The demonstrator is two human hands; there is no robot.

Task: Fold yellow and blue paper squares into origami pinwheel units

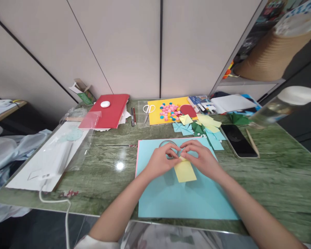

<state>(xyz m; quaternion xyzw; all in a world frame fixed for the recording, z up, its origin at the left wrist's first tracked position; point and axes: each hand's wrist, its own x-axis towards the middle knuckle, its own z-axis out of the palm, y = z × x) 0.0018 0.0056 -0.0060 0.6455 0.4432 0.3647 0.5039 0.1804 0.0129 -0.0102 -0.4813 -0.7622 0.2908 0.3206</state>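
Between my two hands is a small piece of yellow paper (pixel 186 172), its far edge pinched in the fingers and its lower part hanging toward me. My left hand (pixel 163 159) is closed on the paper's left corner. My right hand (pixel 198 156) grips the same edge from the right, the fingertips of both hands nearly meeting. Beneath them lies a large light blue sheet (pixel 176 204) with a pink edge showing at its left. A round clear ring-shaped object (pixel 166 142) sits on the sheet, partly hidden behind my left hand.
Folded blue papers (pixel 182 129), pale yellow papers (pixel 209 121) and a black phone (pixel 238 141) lie beyond the sheet. White scissors (pixel 148 110), a yellow sheet (pixel 154 117) with colourful pieces and a red folder (pixel 109 110) are further back. A clear bottle (pixel 274 107) stands right; a white power strip (pixel 55 160) lies left.
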